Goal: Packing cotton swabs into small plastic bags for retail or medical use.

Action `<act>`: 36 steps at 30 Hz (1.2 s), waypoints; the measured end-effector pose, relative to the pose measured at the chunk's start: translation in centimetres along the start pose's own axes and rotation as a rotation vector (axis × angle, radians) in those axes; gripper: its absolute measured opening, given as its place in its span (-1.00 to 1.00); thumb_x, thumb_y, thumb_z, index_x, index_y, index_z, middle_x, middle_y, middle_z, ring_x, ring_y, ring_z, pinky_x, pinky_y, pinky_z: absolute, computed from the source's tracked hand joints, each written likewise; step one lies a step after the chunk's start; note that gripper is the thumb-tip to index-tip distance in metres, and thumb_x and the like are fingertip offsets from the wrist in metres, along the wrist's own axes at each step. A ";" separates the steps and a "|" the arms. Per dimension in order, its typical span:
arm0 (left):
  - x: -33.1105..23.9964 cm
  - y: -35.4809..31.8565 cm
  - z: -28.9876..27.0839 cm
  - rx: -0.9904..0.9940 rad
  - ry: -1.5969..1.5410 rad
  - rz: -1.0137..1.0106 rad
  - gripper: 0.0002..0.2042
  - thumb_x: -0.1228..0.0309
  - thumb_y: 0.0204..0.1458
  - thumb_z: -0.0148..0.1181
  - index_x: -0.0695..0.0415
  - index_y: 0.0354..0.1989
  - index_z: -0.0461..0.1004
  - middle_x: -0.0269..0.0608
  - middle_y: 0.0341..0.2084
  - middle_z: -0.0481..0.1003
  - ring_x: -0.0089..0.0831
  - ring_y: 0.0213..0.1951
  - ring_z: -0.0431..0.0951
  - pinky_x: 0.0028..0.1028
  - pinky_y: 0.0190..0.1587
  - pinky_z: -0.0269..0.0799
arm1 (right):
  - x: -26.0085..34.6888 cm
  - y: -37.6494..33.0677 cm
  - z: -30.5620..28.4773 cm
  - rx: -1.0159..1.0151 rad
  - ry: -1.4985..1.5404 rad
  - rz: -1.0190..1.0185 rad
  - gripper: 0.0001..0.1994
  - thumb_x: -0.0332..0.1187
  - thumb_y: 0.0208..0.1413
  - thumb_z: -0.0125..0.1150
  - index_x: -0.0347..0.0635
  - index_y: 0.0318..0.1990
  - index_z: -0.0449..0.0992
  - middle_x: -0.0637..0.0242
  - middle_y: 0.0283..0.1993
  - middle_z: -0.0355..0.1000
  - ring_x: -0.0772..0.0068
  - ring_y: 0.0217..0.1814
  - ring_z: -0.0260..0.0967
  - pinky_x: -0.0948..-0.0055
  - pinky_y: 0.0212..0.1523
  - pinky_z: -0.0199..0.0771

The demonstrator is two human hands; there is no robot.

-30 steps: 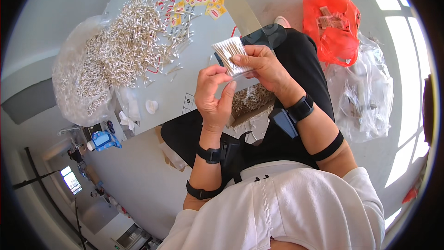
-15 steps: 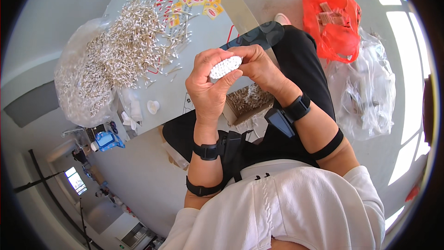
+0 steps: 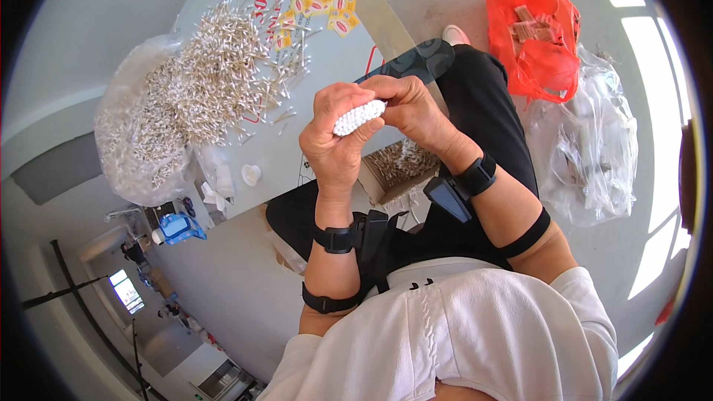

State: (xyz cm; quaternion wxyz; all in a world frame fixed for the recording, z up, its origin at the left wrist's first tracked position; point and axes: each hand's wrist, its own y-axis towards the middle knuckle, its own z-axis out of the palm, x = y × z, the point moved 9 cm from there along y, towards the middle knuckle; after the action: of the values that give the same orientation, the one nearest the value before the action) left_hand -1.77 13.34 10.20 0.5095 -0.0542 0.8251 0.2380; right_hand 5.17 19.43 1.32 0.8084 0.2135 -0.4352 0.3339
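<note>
A pale counter (image 3: pixel 327 82) fills the upper left of the frame. At centre, a bundle of cotton swabs (image 3: pixel 359 116) sits pinched between the left hand (image 3: pixel 336 141) and right hand (image 3: pixel 416 108), both grips narrow around it. A loosened squeeze could spill swabs toward the cardboard box (image 3: pixel 397 167) below, or the loose swab pile (image 3: pixel 215 74).

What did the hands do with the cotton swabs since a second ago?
The bundle of cotton swabs was turned: a second ago it showed its long side, now its white tips face the camera. Both the left hand and the right hand kept hold of it and sit closer together around it. The loose swab pile on the table, the orange bag and the clear bag stayed put.
</note>
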 end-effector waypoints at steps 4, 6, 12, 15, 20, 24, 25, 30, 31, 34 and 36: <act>-0.2 0.0 -0.1 0.003 0.017 0.027 -0.70 0.49 -0.26 0.43 0.17 -0.28 0.54 -0.33 -0.28 0.55 -0.35 -0.09 0.44 -0.40 0.01 0.35 | 0.1 0.1 0.1 -0.008 -0.004 -0.024 -0.70 -0.71 -0.13 0.13 -0.24 -0.21 0.57 0.43 -0.31 0.47 0.68 -0.27 0.33 0.61 -0.21 0.38; -0.1 0.0 -0.2 0.008 0.009 0.021 -0.70 0.49 -0.25 0.43 0.18 -0.28 0.54 -0.33 -0.28 0.56 -0.34 -0.09 0.44 -0.39 0.02 0.35 | -0.1 0.1 0.1 -0.010 0.038 0.015 -0.68 -0.72 -0.14 0.12 -0.24 -0.20 0.58 0.43 -0.30 0.48 0.67 -0.25 0.34 0.61 -0.20 0.38; 0.9 -0.2 -0.7 -0.018 -0.169 -0.149 -0.65 0.53 -0.25 0.42 0.18 -0.19 0.55 -0.26 -0.21 0.54 -0.34 -0.07 0.43 -0.38 0.04 0.33 | 0.2 0.1 0.0 -0.023 0.100 0.024 -0.67 -0.74 -0.14 0.10 -0.22 -0.20 0.59 0.42 -0.30 0.49 0.66 -0.27 0.39 0.60 -0.19 0.45; 0.5 -0.1 -1.4 0.011 -0.081 -0.094 -0.64 0.54 -0.25 0.41 0.19 -0.18 0.56 -0.22 -0.18 0.52 -0.34 -0.07 0.43 -0.39 0.04 0.33 | 0.1 0.2 -0.1 -0.024 0.088 0.032 -0.68 -0.73 -0.13 0.11 -0.22 -0.21 0.60 0.41 -0.32 0.49 0.65 -0.28 0.41 0.60 -0.17 0.49; 0.0 -0.1 -1.5 0.009 0.013 -0.061 -0.71 0.53 -0.22 0.38 0.21 -0.23 0.57 -0.25 -0.23 0.54 -0.32 -0.06 0.44 -0.39 0.03 0.32 | 0.0 0.3 0.2 -0.002 0.085 0.025 -0.71 -0.72 -0.12 0.13 -0.24 -0.22 0.59 0.40 -0.33 0.49 0.64 -0.27 0.41 0.58 -0.16 0.50; -0.1 0.0 -1.2 0.025 0.046 -0.015 -0.71 0.50 -0.18 0.37 0.20 -0.22 0.56 -0.28 -0.26 0.55 -0.32 -0.06 0.44 -0.39 0.03 0.32 | 0.2 0.3 0.2 0.001 0.078 0.010 -0.73 -0.71 -0.10 0.15 -0.26 -0.22 0.59 0.41 -0.35 0.49 0.65 -0.29 0.40 0.59 -0.16 0.49; 0.4 -0.1 -1.2 0.020 0.018 -0.042 -0.67 0.50 -0.17 0.38 0.21 -0.17 0.54 -0.26 -0.23 0.54 -0.33 -0.06 0.44 -0.40 0.03 0.32 | 0.3 0.2 0.1 -0.005 0.074 0.006 -0.73 -0.71 -0.10 0.15 -0.26 -0.22 0.59 0.41 -0.35 0.49 0.65 -0.29 0.40 0.59 -0.16 0.49; 1.7 -0.3 -1.7 -0.109 -0.089 -0.160 -0.49 0.54 -0.13 0.34 0.31 0.07 0.37 -0.13 -0.06 0.45 -0.41 -0.04 0.43 -0.38 0.02 0.32 | -0.8 -0.2 -1.1 -0.079 0.124 0.156 -0.87 -0.53 -0.07 0.29 -0.32 -0.31 0.55 0.41 -0.47 0.46 0.69 -0.42 0.37 0.65 -0.45 0.34; 2.1 -0.5 -2.3 -0.140 -0.093 -0.182 -0.52 0.55 -0.10 0.31 0.31 0.06 0.37 -0.12 -0.09 0.46 -0.42 -0.07 0.45 -0.40 -0.01 0.34 | -1.0 -0.3 -1.5 -0.106 0.097 0.229 -0.88 -0.49 -0.02 0.27 -0.30 -0.31 0.54 0.38 -0.45 0.48 0.66 -0.46 0.40 0.64 -0.48 0.34; 3.8 -1.3 -2.9 -0.131 -0.136 -0.286 -0.60 0.58 -0.05 0.25 0.31 0.02 0.39 -0.11 -0.17 0.49 -0.47 -0.16 0.48 -0.48 -0.09 0.39 | -0.7 -0.8 -3.8 -0.267 0.208 0.356 -0.83 -0.46 0.02 0.26 -0.26 -0.22 0.53 0.37 -0.37 0.51 0.64 -0.40 0.43 0.66 -0.40 0.37; 4.6 -1.9 -2.3 -0.102 -0.151 -0.371 -0.64 0.60 -0.03 0.22 0.31 -0.01 0.41 -0.12 -0.23 0.51 -0.50 -0.21 0.50 -0.53 -0.13 0.41 | -0.5 -1.1 -5.2 -0.387 0.429 0.343 -0.84 -0.46 0.03 0.25 -0.25 -0.21 0.52 0.36 -0.34 0.52 0.62 -0.41 0.44 0.67 -0.43 0.36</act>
State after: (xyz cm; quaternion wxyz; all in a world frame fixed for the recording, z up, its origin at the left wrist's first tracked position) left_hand -5.21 11.37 6.39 0.6018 -0.2128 0.7473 0.1848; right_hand 8.69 21.82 -1.97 0.8392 -0.0954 -0.3399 0.4137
